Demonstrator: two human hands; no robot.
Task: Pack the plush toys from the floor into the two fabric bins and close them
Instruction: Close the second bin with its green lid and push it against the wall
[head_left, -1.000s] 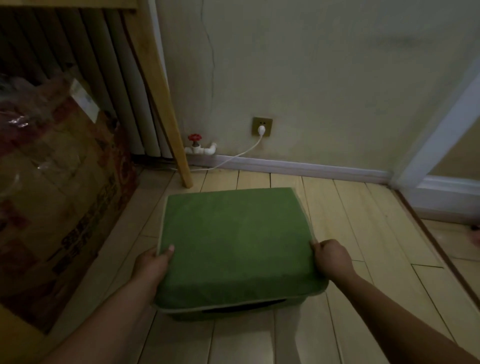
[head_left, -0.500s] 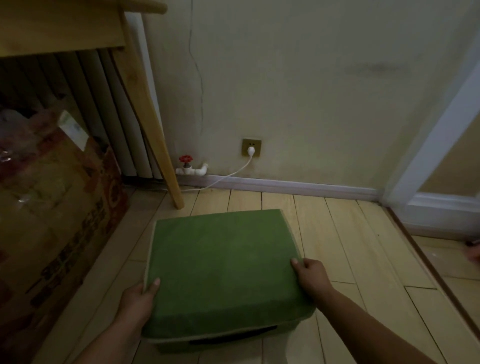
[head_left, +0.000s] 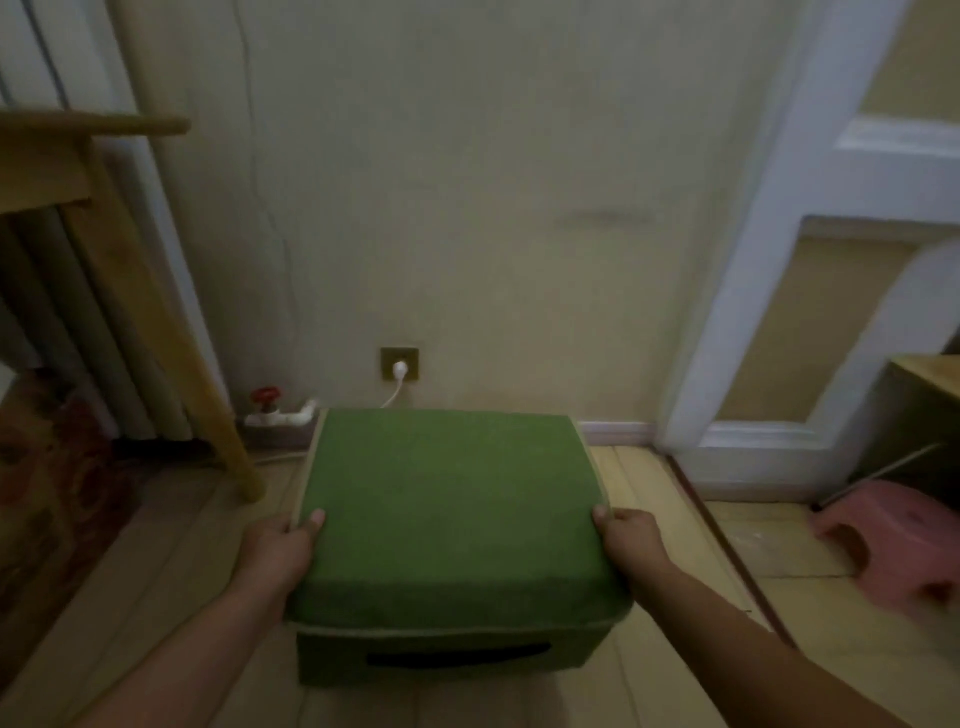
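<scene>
Both hands grip green bin (head_left: 447, 525) | left hand (head_left: 280, 551), right hand (head_left: 631, 540) | lid apparently shut

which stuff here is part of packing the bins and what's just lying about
Part of the job:
green fabric bin, with its lid on
left hand and right hand, gripping the lid's sides

Just lying about:
pink stool
wooden table leg
wall socket
red valve

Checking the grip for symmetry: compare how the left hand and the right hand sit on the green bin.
The left hand lays its thumb flat on the green bin's lid top; the right hand shows only a thumb tip at the lid edge. The left is set slightly nearer the camera than the right. Both clasp opposite side edges of the closed lid.
</scene>
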